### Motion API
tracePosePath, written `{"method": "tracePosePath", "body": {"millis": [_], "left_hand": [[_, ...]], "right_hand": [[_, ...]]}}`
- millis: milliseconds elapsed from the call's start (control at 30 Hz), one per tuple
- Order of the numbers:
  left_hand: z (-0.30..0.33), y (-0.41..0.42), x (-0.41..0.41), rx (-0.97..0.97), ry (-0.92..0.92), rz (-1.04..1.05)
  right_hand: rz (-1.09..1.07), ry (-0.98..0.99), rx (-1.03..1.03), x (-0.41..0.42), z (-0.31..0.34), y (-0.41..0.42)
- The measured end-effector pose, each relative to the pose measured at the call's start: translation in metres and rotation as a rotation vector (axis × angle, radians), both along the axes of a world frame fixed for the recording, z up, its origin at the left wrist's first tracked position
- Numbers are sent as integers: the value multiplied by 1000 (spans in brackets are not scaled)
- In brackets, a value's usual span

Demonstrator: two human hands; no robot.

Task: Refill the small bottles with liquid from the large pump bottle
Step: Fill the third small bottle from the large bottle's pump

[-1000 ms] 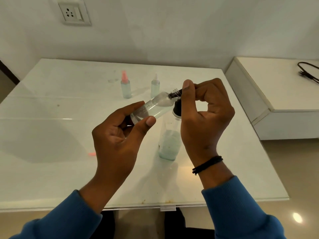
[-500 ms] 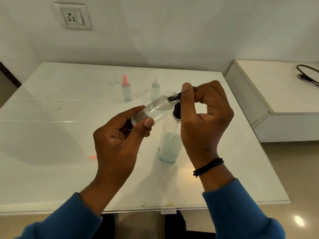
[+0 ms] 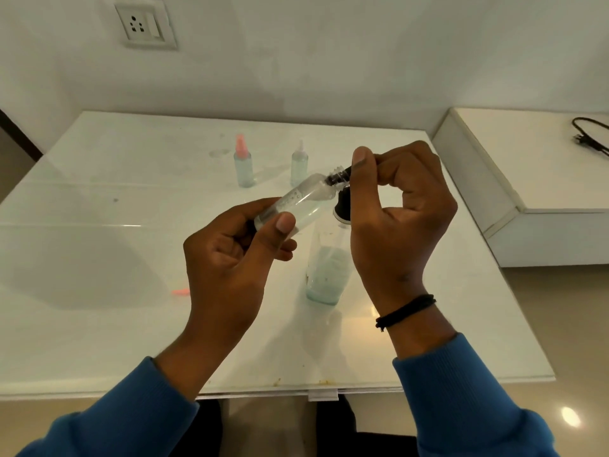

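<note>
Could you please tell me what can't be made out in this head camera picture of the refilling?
- Pump head of the large pump bottle: hidden behind the right hand.
- What the right hand's grip pinches at the small bottle neck: covered by thumb and fingers.
- Base of the small bottle: wrapped by the left hand.
- Levels in the two far bottles: too small.

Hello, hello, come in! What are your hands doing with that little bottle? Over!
Left hand grips small bottle, tilted. Right hand pinches pump nozzle at its neck. Pump bottle on table, partly hidden. Nothing in the way.
</note>
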State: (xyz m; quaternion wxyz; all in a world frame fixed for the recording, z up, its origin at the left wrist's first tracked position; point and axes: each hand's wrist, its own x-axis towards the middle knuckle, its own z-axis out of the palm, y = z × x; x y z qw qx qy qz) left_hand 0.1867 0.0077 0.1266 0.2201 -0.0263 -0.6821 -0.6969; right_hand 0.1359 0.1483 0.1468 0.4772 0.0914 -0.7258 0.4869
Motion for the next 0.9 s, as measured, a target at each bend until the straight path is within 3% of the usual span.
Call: {"method": "tracePosePath", "body": {"millis": [900], "left_hand": [[-4, -5, 0, -60, 10, 62]], "right_hand": [[3, -23, -11, 1, -5, -1]]}}
